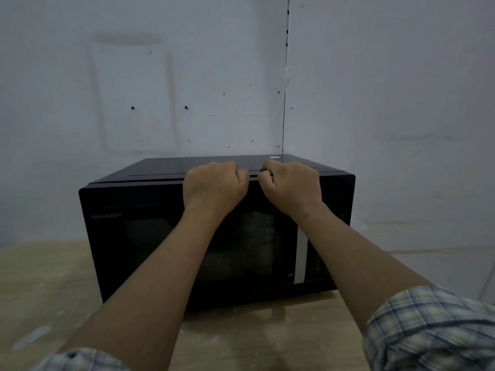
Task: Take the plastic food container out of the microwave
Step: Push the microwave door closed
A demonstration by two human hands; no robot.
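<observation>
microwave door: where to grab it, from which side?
Grip the vertical silver handle at the right edge of the black microwave's closed glass door, approaching from the front with the right hand. It is the only protruding part; both fists, left hand included, are up at the top edge.

Head camera — faces forward and down; close to microwave (160,236).

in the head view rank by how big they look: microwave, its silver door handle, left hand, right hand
1. microwave
2-3. left hand and right hand: look about alike, so no ranking
4. silver door handle, partly hidden by the right forearm
</observation>
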